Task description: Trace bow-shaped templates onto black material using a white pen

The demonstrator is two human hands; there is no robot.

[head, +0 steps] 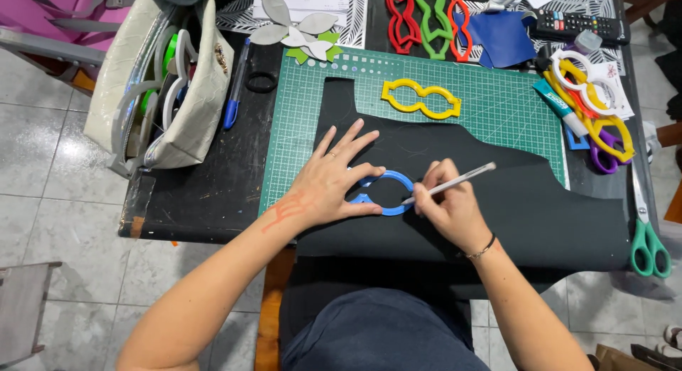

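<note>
Blue stencil (384,194) flat on black sheet (497,193), over green mat (497,101). Looks light, stiff, slippery, so my left hand (328,183) presses it spread-fingered; right hand (447,208) pinches white pencil (455,181) at its rim.

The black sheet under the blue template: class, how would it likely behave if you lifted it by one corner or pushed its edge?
The black sheet lies flat and drapes over the table edge, so it is probably floppy and would sag when lifted. It looks thin, so likely light. The left hand presses the blue template onto it while the right hand traces, suggesting both could slide if pushed.
</note>
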